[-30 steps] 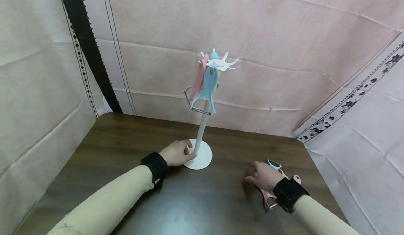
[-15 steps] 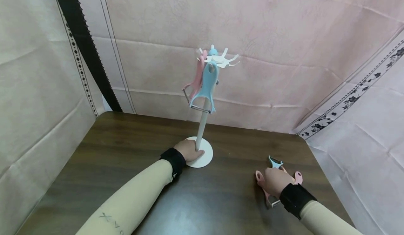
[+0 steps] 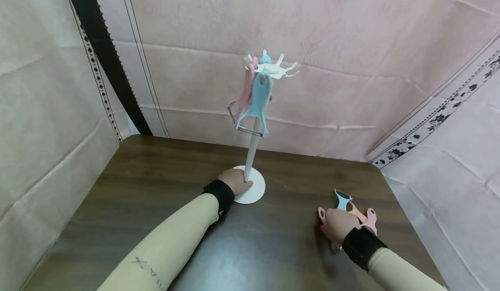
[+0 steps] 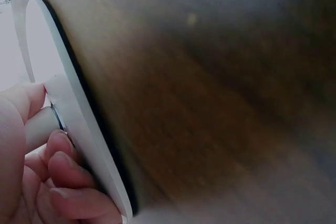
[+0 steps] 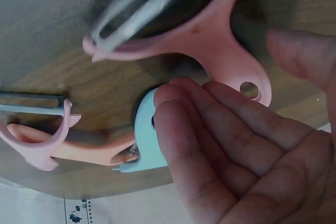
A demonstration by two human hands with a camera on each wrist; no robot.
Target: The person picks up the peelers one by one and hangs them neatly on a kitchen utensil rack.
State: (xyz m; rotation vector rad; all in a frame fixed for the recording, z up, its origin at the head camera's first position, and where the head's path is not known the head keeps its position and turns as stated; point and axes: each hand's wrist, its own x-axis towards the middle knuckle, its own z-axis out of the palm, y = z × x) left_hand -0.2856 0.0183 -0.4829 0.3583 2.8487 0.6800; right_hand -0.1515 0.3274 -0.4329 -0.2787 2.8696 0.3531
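My left hand (image 3: 234,181) grips the pole (image 3: 253,150) of a white hook stand just above its round base (image 3: 256,191); in the left wrist view thumb and fingers lie around the pole. From the stand's hooks hang a pink peeler (image 3: 247,89) and a light blue peeler (image 3: 260,95). My right hand (image 3: 339,225) is low over a group of peelers on the table. In the right wrist view, a pink peeler's (image 5: 218,56) handle lies between the spread thumb and the fingers. The fingertips overlap a light blue peeler (image 5: 148,150) there.
An orange peeler (image 5: 89,153) and another pink peeler (image 5: 39,156) lie close together beside the light blue one. The wooden table (image 3: 175,165) ends at a pale cloth backdrop (image 3: 187,87). White hooks (image 3: 287,70) fan out at the stand's top right.
My left hand has moved right, from beside the base to a hold on the pole. My right hand has shifted slightly right and down over the peelers.
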